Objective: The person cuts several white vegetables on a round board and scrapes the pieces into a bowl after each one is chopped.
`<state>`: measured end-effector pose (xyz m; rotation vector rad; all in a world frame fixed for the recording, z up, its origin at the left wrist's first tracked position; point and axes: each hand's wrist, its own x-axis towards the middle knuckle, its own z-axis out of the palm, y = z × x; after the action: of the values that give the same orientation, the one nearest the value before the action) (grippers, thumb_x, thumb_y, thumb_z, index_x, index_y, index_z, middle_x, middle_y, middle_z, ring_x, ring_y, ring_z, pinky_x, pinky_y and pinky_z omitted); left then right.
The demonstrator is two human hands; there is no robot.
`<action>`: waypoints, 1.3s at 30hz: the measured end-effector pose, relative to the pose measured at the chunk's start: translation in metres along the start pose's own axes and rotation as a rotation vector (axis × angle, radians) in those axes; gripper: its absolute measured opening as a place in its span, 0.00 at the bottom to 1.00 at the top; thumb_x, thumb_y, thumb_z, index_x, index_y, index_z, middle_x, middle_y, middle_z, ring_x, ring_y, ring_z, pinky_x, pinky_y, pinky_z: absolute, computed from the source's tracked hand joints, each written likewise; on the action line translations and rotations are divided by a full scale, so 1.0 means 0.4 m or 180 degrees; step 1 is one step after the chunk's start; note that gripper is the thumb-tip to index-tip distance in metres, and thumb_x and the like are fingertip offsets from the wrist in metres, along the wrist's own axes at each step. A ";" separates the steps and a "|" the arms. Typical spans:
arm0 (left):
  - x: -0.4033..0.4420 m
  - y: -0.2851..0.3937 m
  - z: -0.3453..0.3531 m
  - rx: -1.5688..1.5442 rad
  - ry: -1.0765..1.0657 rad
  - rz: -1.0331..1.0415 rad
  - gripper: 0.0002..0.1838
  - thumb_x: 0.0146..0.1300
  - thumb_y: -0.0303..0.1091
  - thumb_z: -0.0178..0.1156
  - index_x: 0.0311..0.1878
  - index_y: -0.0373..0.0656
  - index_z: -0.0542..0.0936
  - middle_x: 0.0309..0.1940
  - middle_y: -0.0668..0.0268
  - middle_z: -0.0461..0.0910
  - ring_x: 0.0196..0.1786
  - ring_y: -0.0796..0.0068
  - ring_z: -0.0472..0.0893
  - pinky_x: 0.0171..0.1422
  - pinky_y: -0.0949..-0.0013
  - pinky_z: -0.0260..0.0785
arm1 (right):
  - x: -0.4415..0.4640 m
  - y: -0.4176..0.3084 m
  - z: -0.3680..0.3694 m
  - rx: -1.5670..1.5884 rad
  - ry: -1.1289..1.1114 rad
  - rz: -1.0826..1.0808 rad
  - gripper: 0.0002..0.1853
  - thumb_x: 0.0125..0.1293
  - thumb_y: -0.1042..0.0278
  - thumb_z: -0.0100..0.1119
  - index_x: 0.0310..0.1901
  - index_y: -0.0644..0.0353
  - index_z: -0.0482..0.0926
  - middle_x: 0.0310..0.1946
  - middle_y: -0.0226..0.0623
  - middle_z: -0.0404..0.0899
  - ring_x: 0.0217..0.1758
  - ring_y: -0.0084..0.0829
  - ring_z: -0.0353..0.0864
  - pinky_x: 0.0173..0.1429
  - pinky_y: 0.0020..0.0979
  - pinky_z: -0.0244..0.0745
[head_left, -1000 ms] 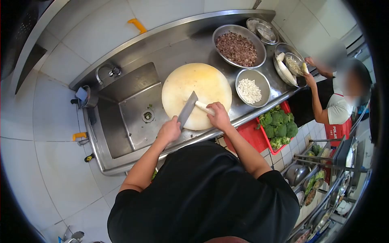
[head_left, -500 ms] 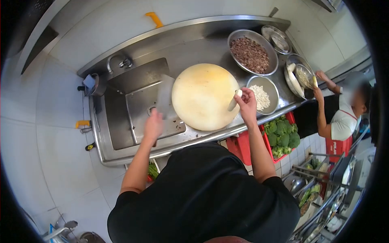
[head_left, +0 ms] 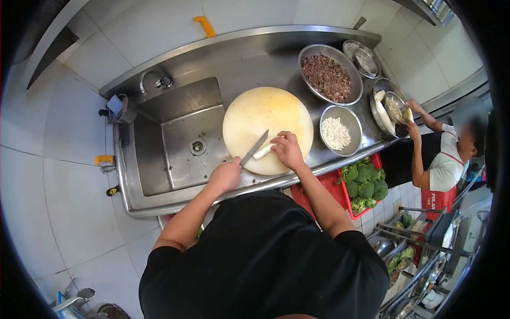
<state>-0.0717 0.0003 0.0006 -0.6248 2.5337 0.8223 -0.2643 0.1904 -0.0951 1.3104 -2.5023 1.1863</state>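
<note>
On the round cutting board [head_left: 268,109] lies a pale, stick-shaped peeled vegetable [head_left: 262,152], whose exact kind I cannot make out. My right hand [head_left: 288,150] grips it from the right, fingers curled over its far end. My left hand [head_left: 226,174] is closed around the handle of a kitchen knife [head_left: 255,147]. The blade points up and to the right, right beside the vegetable on the board. A steel bowl [head_left: 357,123] just right of the board holds small white diced pieces [head_left: 336,133].
A sink [head_left: 183,151] is on the left with a tap [head_left: 154,80]. A large bowl [head_left: 357,80] of brownish chopped food stands behind the white pieces. Broccoli [head_left: 365,183] fills a red crate below the counter. At right, a co-worker [head_left: 443,154] handles another bowl [head_left: 381,127].
My right hand has come down from beside the bowl, bringing the pale vegetable onto the board. My left hand has swung the knife from the sink edge to the board.
</note>
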 end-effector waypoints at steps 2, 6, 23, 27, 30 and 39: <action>-0.007 0.028 0.006 0.0092 -0.0061 0.0022 0.14 0.77 0.38 0.52 0.57 0.39 0.74 0.41 0.40 0.86 0.49 0.36 0.86 0.55 0.37 0.76 | -0.002 0.006 0.012 0.0172 -0.0212 -0.0015 0.06 0.63 0.71 0.71 0.42 0.55 0.87 0.45 0.38 0.82 0.53 0.45 0.80 0.58 0.41 0.79; -0.010 0.037 0.025 0.0137 -0.0055 0.0057 0.13 0.76 0.36 0.52 0.56 0.39 0.74 0.40 0.39 0.86 0.48 0.35 0.86 0.54 0.37 0.76 | -0.033 -0.009 0.015 0.0262 -0.0215 -0.0169 0.06 0.61 0.73 0.71 0.41 0.55 0.86 0.46 0.38 0.81 0.55 0.47 0.79 0.59 0.41 0.78; -0.036 0.101 -0.005 0.0199 0.0002 0.0077 0.11 0.77 0.36 0.52 0.52 0.38 0.71 0.34 0.38 0.85 0.42 0.32 0.85 0.49 0.35 0.75 | -0.046 -0.017 0.025 -0.0047 -0.0192 -0.0267 0.11 0.62 0.72 0.70 0.47 0.52 0.86 0.50 0.36 0.79 0.54 0.42 0.78 0.57 0.39 0.79; -0.028 0.119 -0.019 0.0318 -0.0177 0.0029 0.11 0.75 0.33 0.53 0.52 0.36 0.70 0.36 0.37 0.85 0.43 0.33 0.86 0.50 0.35 0.75 | -0.043 -0.020 0.015 0.0028 -0.0256 -0.0212 0.12 0.61 0.72 0.70 0.46 0.52 0.86 0.52 0.36 0.79 0.54 0.41 0.79 0.57 0.38 0.80; 0.011 0.122 0.009 0.0347 -0.0265 -0.0080 0.11 0.73 0.31 0.54 0.53 0.35 0.69 0.36 0.35 0.84 0.43 0.33 0.86 0.50 0.36 0.76 | -0.042 -0.015 0.018 0.0133 -0.0177 -0.0220 0.11 0.61 0.72 0.70 0.46 0.52 0.86 0.51 0.36 0.79 0.53 0.40 0.79 0.56 0.39 0.80; 0.057 0.109 0.027 0.0367 -0.0256 0.0075 0.12 0.77 0.34 0.53 0.53 0.35 0.68 0.33 0.35 0.84 0.40 0.31 0.85 0.48 0.35 0.75 | -0.051 -0.006 0.024 0.0180 -0.0099 -0.0091 0.09 0.60 0.75 0.69 0.43 0.53 0.86 0.50 0.33 0.81 0.52 0.38 0.81 0.55 0.37 0.81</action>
<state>-0.1108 0.0320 0.0004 -0.5153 2.4989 0.6893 -0.2473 0.1969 -0.1085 1.3837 -2.4798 1.2488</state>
